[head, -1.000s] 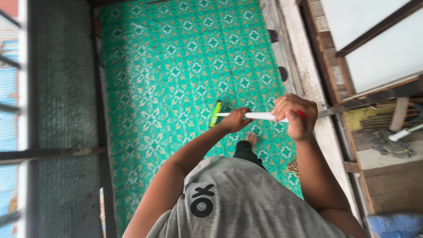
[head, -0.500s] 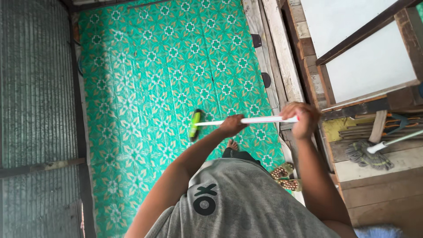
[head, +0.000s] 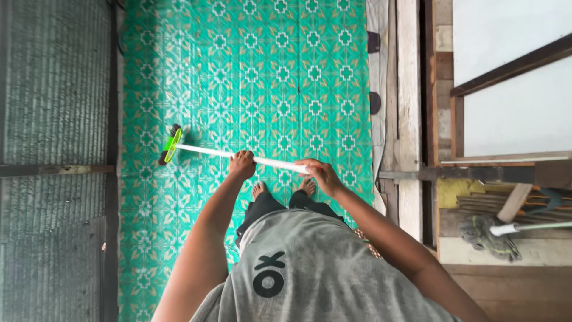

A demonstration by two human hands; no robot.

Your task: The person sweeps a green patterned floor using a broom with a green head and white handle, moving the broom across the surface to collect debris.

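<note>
1. Two hands are gripping one broom: the left hand [head: 242, 164] is wrapping closed around the middle of the white handle [head: 214, 153], and the right hand [head: 322, 175] is closing over its near end.
2. The broom [head: 170, 145] is lying almost level, its green head with dark bristles resting on the green patterned floor [head: 280, 71], close to the grey ribbed wall [head: 53, 89] on the left.
3. The person's bare feet [head: 283, 188] are standing just behind the handle.
4. Judging from this, the bristles are risking a knock against the wall, since the head is sitting so near it.
5. A mop [head: 494, 234] and sticks are lying on the wooden ledge [head: 506, 253] to the right, well apart from the hands.
</note>
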